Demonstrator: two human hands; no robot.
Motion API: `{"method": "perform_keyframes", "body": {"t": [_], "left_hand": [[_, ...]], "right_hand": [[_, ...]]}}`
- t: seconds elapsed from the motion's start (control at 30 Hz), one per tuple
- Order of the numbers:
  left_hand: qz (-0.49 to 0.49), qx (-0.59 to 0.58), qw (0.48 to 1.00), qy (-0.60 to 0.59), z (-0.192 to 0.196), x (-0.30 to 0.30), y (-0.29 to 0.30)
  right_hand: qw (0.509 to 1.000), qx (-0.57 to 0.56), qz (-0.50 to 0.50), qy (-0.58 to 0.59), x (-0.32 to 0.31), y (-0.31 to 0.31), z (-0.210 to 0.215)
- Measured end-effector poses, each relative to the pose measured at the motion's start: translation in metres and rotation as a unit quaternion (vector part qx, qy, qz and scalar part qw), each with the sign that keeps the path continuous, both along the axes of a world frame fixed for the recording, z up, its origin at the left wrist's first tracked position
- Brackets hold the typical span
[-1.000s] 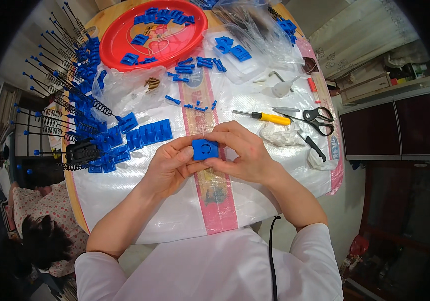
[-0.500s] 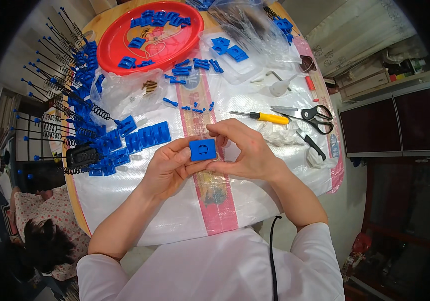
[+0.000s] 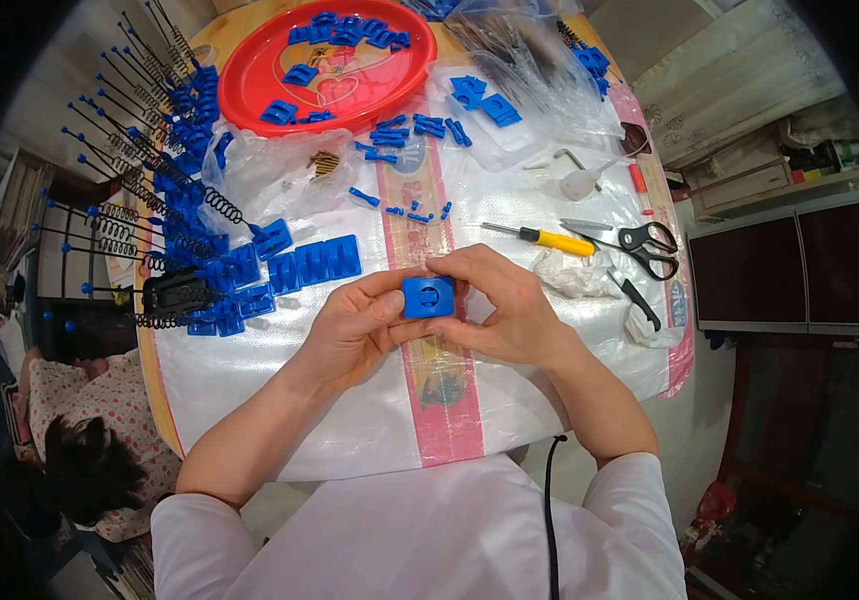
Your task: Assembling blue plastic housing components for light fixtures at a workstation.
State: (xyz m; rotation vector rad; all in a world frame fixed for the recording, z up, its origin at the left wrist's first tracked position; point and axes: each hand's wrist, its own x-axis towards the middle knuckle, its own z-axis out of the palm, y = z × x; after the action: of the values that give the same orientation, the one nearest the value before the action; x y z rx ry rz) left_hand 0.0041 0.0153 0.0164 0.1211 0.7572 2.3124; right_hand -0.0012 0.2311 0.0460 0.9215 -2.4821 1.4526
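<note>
A small blue plastic block with a round slotted recess in its face is held up over the middle of the table. My left hand is closed around its left side, thumb against the front edge. On the other side my right hand curls about it, with the index finger at the upper right corner and the thumb at the lower edge. Small blue pegs lie just beyond my fingers. Left of my hands stands a row of blue square pieces.
Black springs on rods crowd the left edge. A red tray holds blue parts, near a bag with brass screws. To the right lie a yellow-handled screwdriver, scissors and a black-handled knife. Someone sits at lower left.
The view has shifted, so the table's contents sit slightly farther right. Both hands still hold the blue block, and the right index fingertip has come closer to its upper corner.
</note>
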Motion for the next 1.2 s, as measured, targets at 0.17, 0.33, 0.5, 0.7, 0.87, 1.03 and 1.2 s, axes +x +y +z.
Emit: {"method": "perform_keyframes", "body": {"t": [0.17,0.33,0.5,0.7,0.87,1.03,1.2], "left_hand": [[0.007,0.0,1.0,-0.008,-0.004,0.002,-0.002],[0.025,-0.014,0.999,-0.028,-0.002,0.002,0.0],[0.027,-0.016,0.999,-0.032,-0.005,0.002,-0.001],[0.028,-0.018,0.999,-0.028,-0.005,0.002,-0.001],[0.009,-0.005,1.0,-0.003,0.001,0.001,-0.002],[0.049,-0.031,0.998,-0.025,-0.004,0.003,-0.001],[0.099,-0.096,0.99,-0.002,-0.001,0.004,0.0]], "right_hand": [[1.0,0.004,0.0,0.001,0.0,-0.001,0.0],[1.0,0.01,0.001,-0.011,0.0,-0.001,0.002],[1.0,0.006,0.003,-0.012,0.0,-0.001,0.001],[1.0,0.008,0.002,-0.009,0.0,-0.001,0.002],[1.0,-0.006,-0.002,-0.023,0.002,-0.002,0.0],[0.999,-0.028,-0.014,-0.01,0.002,-0.003,0.002],[0.99,-0.083,-0.109,0.043,-0.007,0.009,0.0]]}}
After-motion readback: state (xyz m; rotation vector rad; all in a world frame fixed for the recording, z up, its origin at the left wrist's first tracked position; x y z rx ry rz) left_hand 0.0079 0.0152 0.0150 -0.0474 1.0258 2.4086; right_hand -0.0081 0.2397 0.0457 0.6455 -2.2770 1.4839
